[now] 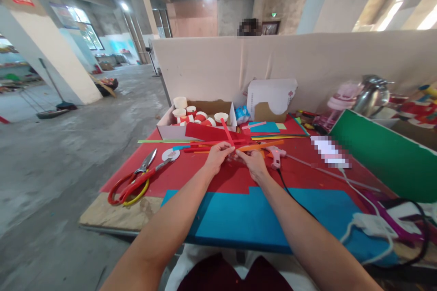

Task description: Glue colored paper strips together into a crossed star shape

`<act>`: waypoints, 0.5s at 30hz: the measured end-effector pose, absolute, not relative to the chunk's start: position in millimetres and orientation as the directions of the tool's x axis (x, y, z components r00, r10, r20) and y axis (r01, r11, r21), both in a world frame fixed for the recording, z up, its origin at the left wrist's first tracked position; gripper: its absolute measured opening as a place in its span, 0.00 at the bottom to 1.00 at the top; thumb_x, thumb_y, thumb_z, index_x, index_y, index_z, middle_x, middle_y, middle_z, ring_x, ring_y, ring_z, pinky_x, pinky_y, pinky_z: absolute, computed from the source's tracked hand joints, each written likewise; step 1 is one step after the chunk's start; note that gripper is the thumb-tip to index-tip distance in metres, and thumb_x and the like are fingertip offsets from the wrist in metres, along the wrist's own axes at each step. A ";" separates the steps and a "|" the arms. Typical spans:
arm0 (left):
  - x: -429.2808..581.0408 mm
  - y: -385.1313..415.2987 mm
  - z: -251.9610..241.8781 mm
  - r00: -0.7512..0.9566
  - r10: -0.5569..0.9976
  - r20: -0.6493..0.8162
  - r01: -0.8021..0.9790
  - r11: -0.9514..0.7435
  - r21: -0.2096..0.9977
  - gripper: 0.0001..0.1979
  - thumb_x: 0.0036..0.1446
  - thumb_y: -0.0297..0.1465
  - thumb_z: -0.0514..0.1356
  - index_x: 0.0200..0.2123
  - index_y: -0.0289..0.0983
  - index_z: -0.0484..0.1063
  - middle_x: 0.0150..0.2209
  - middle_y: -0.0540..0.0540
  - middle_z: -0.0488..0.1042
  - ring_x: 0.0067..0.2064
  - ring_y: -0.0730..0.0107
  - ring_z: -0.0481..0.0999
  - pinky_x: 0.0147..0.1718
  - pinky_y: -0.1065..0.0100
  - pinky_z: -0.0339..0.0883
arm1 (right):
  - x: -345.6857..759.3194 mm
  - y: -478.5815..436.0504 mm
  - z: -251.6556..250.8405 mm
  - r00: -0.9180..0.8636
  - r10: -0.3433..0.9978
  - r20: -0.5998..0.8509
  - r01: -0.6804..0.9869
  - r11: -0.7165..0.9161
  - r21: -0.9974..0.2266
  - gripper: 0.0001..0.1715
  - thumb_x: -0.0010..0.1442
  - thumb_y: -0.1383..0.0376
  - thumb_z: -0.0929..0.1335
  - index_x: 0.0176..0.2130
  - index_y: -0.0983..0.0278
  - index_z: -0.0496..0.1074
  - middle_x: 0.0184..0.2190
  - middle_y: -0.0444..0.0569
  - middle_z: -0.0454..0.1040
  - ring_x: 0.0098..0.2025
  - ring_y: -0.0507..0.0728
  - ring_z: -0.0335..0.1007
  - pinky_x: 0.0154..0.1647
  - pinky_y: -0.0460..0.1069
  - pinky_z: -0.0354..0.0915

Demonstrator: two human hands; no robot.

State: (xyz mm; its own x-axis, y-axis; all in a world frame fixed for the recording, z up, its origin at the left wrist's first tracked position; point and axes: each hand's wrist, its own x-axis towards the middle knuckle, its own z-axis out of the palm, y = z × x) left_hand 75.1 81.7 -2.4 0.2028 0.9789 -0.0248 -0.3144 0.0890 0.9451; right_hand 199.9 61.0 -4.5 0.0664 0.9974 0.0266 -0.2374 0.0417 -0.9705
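Note:
Over the middle of the red sheet, my left hand [219, 154] is closed in a pinch on a narrow red paper strip [226, 132] that sticks up and leans left. My right hand [253, 162] meets it, fingertips pinched close to the strip's lower end. An orange strip [262, 145] stretches off to the right just behind my right hand; whether it is held I cannot tell. Beyond both hands lie several loose red strips [205, 146]. A pink glue gun [277, 155] rests right of my right hand.
Red-handled scissors [134, 177] lie at the table's left edge, near a round white disc [170, 154]. A box [174, 132] of red and white paper cups stands at the back. On the right are a green panel [382, 157], a phone [329, 151], cables and a power strip [375, 225].

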 end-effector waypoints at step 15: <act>79.7 82.0 -7.0 0.205 0.978 -0.027 -0.244 0.078 0.967 0.11 0.37 0.34 0.67 0.23 0.32 0.73 0.21 0.48 0.72 0.21 0.78 0.65 0.23 0.72 0.58 | 201.1 62.0 -5.6 0.178 0.977 0.116 -0.180 0.148 -0.972 0.13 0.39 0.56 0.74 0.21 0.63 0.72 0.21 0.47 0.75 0.27 0.57 0.72 0.36 0.53 0.69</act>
